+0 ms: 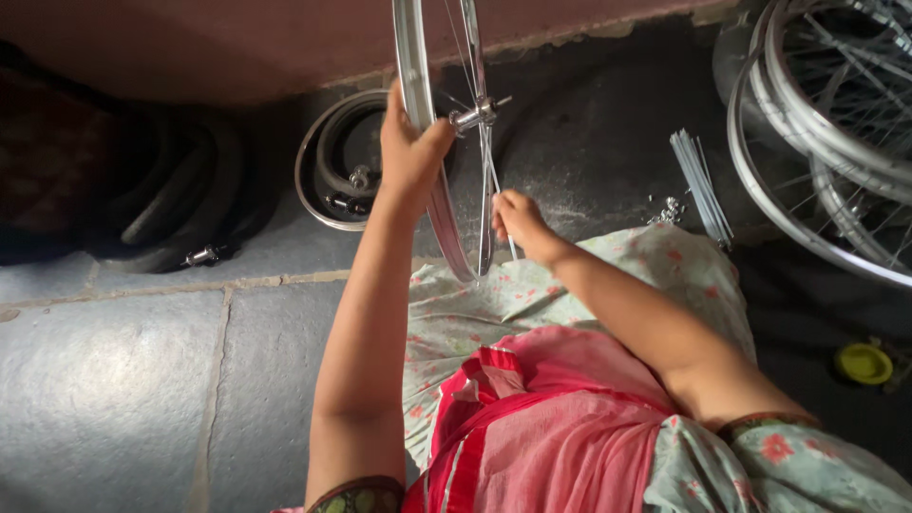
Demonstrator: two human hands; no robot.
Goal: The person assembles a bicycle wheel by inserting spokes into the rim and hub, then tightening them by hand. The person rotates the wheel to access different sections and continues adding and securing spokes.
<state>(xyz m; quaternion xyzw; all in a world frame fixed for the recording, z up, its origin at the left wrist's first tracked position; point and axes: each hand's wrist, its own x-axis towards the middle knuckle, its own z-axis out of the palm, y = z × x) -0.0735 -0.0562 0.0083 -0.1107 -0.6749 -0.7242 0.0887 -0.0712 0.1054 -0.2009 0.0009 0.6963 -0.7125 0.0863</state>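
A shiny metal bicycle wheel rim (414, 66) stands upright on edge in front of me, its lower part resting on my lap cloth. My left hand (410, 152) grips the rim's left side, about level with the hub (472, 116). Thin spokes (487, 171) run down from the hub. My right hand (518, 220) pinches one spoke low down, just right of the rim's bottom. The top of the wheel is cut off by the frame edge.
A bundle of loose spokes (701, 182) lies on the dark floor at right, with small metal nipples (671, 209) beside it. Stacked wheels (825, 142) lean at far right. A rim holding tyre and hub (334, 161) lies behind; black tyres (180, 204) left; yellow lid (863, 363).
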